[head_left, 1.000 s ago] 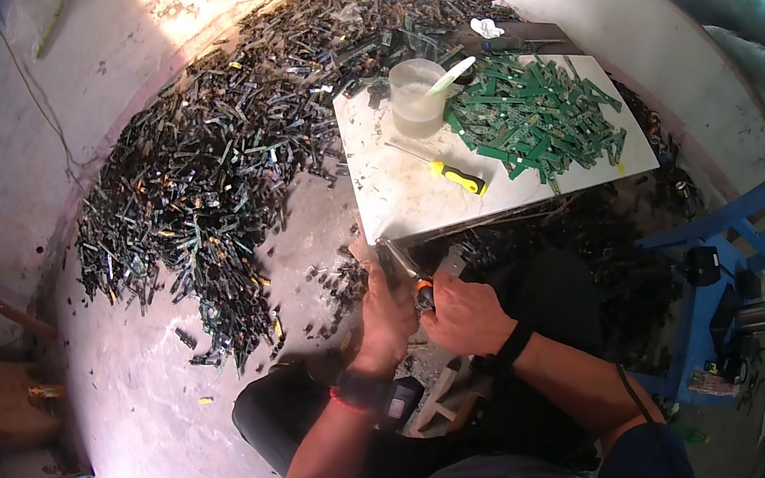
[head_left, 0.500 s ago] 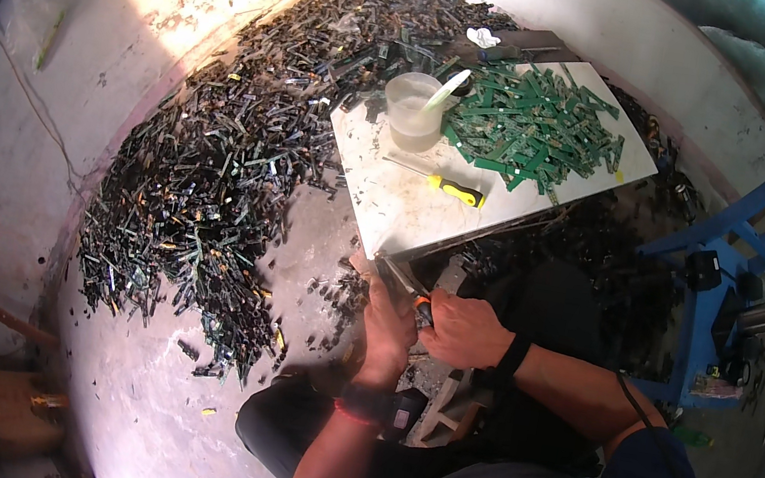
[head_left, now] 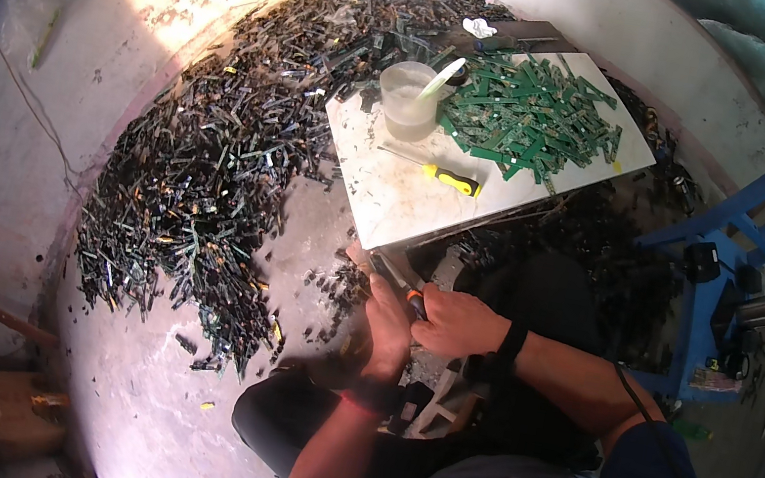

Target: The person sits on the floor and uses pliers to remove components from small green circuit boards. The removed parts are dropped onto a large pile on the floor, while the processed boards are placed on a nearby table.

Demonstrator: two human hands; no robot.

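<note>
My left hand (head_left: 386,325) and my right hand (head_left: 456,321) are pressed together over my lap, just below the near edge of a white slab (head_left: 398,206). My left hand grips a narrow dark circuit strip (head_left: 385,267) that sticks out toward the slab. My right hand is closed on a small orange-handled tool (head_left: 414,302) whose tip meets the strip. A black band circles my right wrist. How the fingers sit underneath is hidden.
On the slab lie a heap of green circuit boards (head_left: 534,113), a clear plastic cup (head_left: 407,103) and a yellow-handled screwdriver (head_left: 453,181). A large pile of dark stripped boards (head_left: 214,162) covers the floor at left. A blue frame (head_left: 741,221) with gear stands at right.
Both hands stay locked together on the strip and tool, with only slight shifts. The view has tilted a little.
</note>
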